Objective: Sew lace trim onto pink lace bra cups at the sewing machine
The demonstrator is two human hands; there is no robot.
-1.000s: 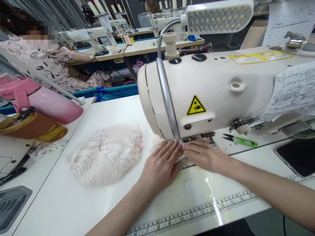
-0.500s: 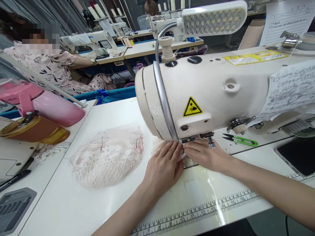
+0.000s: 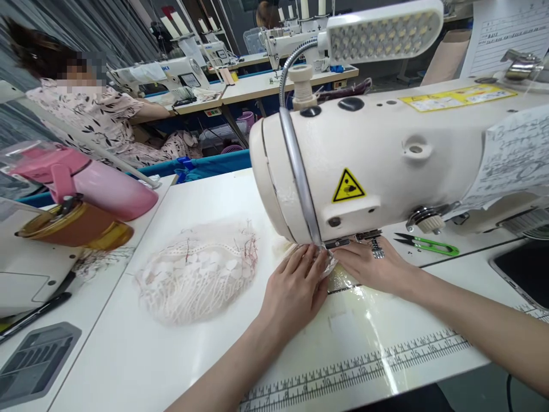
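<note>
Centre of frame: both hands lie flat on a small piece of pale lace fabric under the head of a cream sewing machine. Left hand lies palm down, fingers extended and close together, fingertips pressing the fabric just left of the presser foot. Right hand comes in from the right, fingers also extended and flat, tips meeting the left hand's at the fabric. Neither hand pinches or grips; both press down. Most of the fabric piece is hidden beneath the hands and the machine head, so its outline cannot be made out.

Left of centre on the white desk: a rounded heap of white lace pieces with a few red threads, near the left hand but apart from it. A printed ruler strip runs along the desk's near edge, lower right.

Right of centre, behind the right forearm: green thread snips lying on the desk. A dark tablet or pad shows at the right edge.

Upper centre: an LED lamp on a gooseneck above the machine. A yellow warning sticker sits on the machine's face.

Left edge: a pink bottle and an amber container.

Upper left: another person in a patterned top sits at another sewing station.
</note>
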